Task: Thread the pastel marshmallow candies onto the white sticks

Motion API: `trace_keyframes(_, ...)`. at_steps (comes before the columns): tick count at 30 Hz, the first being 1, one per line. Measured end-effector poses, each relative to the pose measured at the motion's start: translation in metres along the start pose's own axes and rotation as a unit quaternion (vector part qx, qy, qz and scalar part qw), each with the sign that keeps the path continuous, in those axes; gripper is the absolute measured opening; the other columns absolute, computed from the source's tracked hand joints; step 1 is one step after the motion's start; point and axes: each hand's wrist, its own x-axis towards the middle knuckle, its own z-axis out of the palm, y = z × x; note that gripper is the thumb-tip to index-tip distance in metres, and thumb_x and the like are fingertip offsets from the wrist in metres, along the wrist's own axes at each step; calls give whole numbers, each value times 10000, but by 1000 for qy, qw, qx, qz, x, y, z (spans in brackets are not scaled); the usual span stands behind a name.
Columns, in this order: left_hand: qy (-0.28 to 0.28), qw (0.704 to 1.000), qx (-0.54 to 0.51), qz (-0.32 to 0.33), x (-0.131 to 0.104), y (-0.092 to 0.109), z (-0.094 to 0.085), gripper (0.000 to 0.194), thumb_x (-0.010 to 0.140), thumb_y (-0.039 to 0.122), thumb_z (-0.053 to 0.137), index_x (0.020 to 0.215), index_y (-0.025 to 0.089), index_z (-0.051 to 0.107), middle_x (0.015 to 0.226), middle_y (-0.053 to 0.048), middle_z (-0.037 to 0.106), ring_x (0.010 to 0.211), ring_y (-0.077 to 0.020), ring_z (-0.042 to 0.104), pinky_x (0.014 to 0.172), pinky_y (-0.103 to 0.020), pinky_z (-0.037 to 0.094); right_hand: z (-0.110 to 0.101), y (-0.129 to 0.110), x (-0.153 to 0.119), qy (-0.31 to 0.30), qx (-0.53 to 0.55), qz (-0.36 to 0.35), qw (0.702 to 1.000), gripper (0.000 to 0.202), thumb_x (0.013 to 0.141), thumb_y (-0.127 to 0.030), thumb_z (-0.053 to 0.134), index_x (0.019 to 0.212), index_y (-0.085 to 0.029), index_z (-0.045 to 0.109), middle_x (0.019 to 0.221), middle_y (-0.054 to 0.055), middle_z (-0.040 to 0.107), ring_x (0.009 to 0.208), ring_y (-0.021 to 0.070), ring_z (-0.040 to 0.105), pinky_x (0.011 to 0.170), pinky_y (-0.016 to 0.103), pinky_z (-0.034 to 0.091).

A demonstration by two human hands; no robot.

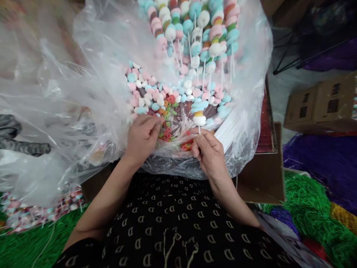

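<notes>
My right hand pinches the white stick of a candy skewer, held upright with blue pieces on top, a yellow ring below them and a white piece underneath. My left hand is at the left edge of the candy pile, its fingertips drawn together beside small coloured rings; whatever they hold is too hidden to name. Loose pink, white and blue pieces lie beyond both hands. Thin white sticks are bundled to the right of my right hand.
Finished skewers stand in rows at the back. Clear plastic sheeting spreads around the pile and far to the left. On the right are cardboard boxes and green shiny material.
</notes>
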Motion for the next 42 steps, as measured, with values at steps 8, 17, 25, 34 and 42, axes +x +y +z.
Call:
trace_keyframes(8,-86,968,232,53,14,-8,16,208,998,278,616,1117,238,782,1057,-130,703,1092,-355,599,1026,-531,443,1,4,3,-11,26,-8,1000,299,1034,-466,602,1157,-217,714,525,-103,444,442,96,329,455,241,299)
trace_keyframes(17,-63,974,204,70,11,-13,9,141,976,270,647,1031,243,774,1005,-93,756,1046,-318,634,1016,-507,439,0,7,-5,-35,-20,-17,999,320,1053,-452,569,1171,-200,727,532,-96,474,451,94,376,484,239,336)
trace_keyframes(25,50,991,-112,-60,9,-5,2,192,943,282,682,1104,246,782,1044,-18,771,907,-166,694,856,-301,558,-1,-2,-15,-108,-64,-39,991,252,1032,-350,576,1077,-186,762,474,-105,440,400,88,397,454,229,330)
trace_keyframes(34,96,876,-438,-176,10,-4,10,227,813,358,903,976,247,789,912,13,753,784,-117,699,723,-237,577,1,-1,-23,-165,-107,-47,979,264,1037,-330,562,1040,-186,784,497,-85,422,437,99,399,464,241,326)
trace_keyframes(42,73,819,-532,-201,7,7,15,303,780,400,942,922,236,731,856,17,750,764,-127,715,731,-258,596,5,10,-21,-129,-135,-69,980,259,1024,-304,567,1041,-194,800,526,-60,474,501,124,465,506,254,368)
